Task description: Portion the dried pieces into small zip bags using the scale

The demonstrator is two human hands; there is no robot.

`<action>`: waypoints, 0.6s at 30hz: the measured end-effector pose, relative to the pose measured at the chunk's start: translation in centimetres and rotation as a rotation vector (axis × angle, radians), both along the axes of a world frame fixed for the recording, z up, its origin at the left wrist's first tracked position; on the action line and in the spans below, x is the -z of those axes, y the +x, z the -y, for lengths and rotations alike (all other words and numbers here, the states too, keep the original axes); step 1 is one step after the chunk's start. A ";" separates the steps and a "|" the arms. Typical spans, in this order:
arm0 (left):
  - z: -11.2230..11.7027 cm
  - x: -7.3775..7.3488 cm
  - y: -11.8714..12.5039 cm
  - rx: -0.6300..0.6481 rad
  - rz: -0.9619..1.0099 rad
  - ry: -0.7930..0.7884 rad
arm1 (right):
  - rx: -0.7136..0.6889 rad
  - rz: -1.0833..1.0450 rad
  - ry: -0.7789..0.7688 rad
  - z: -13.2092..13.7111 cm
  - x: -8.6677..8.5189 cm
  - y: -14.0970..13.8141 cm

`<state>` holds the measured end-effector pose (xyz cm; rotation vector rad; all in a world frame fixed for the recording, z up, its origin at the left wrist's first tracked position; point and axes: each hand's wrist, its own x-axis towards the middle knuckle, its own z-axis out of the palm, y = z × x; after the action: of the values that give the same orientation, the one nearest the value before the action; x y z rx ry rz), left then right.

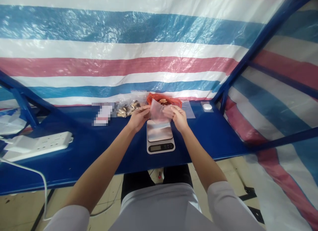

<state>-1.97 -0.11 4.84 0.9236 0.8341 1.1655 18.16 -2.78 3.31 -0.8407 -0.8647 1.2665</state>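
Clear flexible plastic bag (157,111) hangs between the left hand (139,118) and the right hand (178,118), just above the steel platform of a white digital kitchen scale (160,146). Both hands are closed on the bag's side edges, with fingers and thumbs pinched together. Its long axis appears to run crosswise between the hands, tilted, with one upper corner raised toward the far side. Whether its mouth is open cannot be determined. Beyond lie a red plastic bag (161,99) and a clear bag of golden-brown pieces (128,109), both partly hidden. A flat packet (103,114) at left is blurred.
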 end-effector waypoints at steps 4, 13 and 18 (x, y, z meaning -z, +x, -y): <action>-0.9 -0.7 -2.0 -0.104 -0.210 0.204 | -0.047 0.075 0.002 0.7 -0.3 0.0; -2.7 -6.1 -6.5 0.118 -0.942 0.680 | -0.188 0.215 -0.061 -0.3 -3.0 -4.1; -4.2 -6.9 -7.0 0.336 -1.091 0.809 | -0.210 0.330 -0.059 -1.2 -3.4 -5.8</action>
<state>-9.01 4.13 11.74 2.3795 0.9755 0.6120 12.32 -1.60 6.69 -1.0457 -1.2084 1.3607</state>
